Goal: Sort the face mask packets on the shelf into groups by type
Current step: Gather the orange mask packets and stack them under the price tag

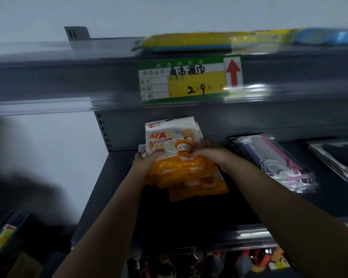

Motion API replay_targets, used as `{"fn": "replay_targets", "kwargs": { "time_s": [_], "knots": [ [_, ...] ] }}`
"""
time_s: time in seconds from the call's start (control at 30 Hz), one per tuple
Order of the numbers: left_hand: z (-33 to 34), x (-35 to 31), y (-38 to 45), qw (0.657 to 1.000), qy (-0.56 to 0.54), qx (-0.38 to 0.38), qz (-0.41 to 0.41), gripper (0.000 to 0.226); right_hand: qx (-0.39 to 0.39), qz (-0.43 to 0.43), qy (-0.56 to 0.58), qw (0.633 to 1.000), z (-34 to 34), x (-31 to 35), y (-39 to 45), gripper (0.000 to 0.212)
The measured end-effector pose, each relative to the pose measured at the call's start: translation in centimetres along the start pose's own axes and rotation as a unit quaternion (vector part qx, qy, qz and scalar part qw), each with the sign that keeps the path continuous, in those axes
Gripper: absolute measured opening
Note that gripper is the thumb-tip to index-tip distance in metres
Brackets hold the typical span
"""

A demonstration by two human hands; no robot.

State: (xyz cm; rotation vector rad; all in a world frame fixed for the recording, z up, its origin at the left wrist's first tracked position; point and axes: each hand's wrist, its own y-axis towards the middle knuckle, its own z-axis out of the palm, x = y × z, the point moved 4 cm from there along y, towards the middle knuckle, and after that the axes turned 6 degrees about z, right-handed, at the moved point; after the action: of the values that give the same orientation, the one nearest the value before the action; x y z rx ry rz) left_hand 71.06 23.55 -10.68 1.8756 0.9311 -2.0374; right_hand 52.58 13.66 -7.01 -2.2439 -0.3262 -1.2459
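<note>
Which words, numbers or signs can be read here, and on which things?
"MAS", partly hidden: white and orange mask packet, held by left hand and right hand.
"29", red up arrow: green and yellow shelf price tag; its handwriting is blurred.
"10": clear packets of pastel masks.

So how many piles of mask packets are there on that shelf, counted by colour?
Orange and white pile, held by both hands: 1
Clear packets with purple, pink and grey masks: 1
Clear packets with dark masks: 1
Total: 3 piles. The packets overlap, so I can't count single ones.
</note>
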Motion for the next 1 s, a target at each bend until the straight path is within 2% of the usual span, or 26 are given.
{"fn": "replay_targets", "kwargs": {
  "time_s": [0.03, 0.07, 0.17, 0.33, 0.43, 0.53, 0.67, 0.77, 0.83, 0.9, 1.0],
  "knots": [
    [-0.3, 0.0, 0.3, 1.0, 0.008, 0.0, 0.0, 0.125, 0.019, 0.013, 0.018, 1.0, 0.1, 0.0, 0.0, 0.034],
    [-0.4, -0.1, 0.3, 1.0, 0.0, 0.0, -0.006, 0.123, 0.038, 0.027, 0.045, 0.998, 0.1, -0.1, 0.2, 0.028],
    [-0.9, 0.3, 1.0, 0.998, -0.053, 0.007, -0.022, 0.117, 0.076, 0.092, 0.093, 0.988, 0.5, -0.6, 0.6, 0.031],
    [-0.5, 2.3, 4.2, 0.997, -0.046, 0.043, -0.052, 0.13, 0.049, 0.13, 0.086, 0.987, -0.9, -1.6, 1.2, 0.027],
    [0.5, 1.6, 4.0, 0.995, -0.055, 0.062, -0.058, 0.135, 0.07, 0.142, 0.102, 0.982, -1.5, -2.1, 1.3, 0.032],
    [1.8, 0.8, 2.8, 0.989, -0.086, 0.095, -0.069, 0.13, 0.072, 0.147, 0.115, 0.98, -1.8, -2.3, 1.6, 0.037],
    [3.4, 0.3, 1.5, 0.981, -0.114, 0.134, -0.082, 0.113, 0.084, 0.129, 0.141, 0.978, -2.0, -2.3, 1.3, 0.016],
    [3.6, -0.1, 0.8, 0.982, -0.077, 0.15, -0.083, 0.077, 0.09, 0.125, 0.138, 0.979, -2.4, -2.8, 1.3, 0.041],
    [3.7, -0.3, -0.1, 0.981, -0.067, 0.163, -0.078, 0.052, 0.086, 0.125, 0.139, 0.979, -2.6, -3.2, 1.2, 0.042],
    [3.8, 0.0, -0.4, 0.986, -0.059, 0.152, -0.043, 0.058, 0.078, 0.108, 0.173, 0.976, -2.5, -3.7, 0.7, 0.044],
    [4.0, 0.5, -1.0, 0.987, -0.058, 0.142, 0.036, 0.06, 0.039, 0.044, 0.204, 0.977, -2.4, -5.2, 0.3, 0.082]
  ]
}}
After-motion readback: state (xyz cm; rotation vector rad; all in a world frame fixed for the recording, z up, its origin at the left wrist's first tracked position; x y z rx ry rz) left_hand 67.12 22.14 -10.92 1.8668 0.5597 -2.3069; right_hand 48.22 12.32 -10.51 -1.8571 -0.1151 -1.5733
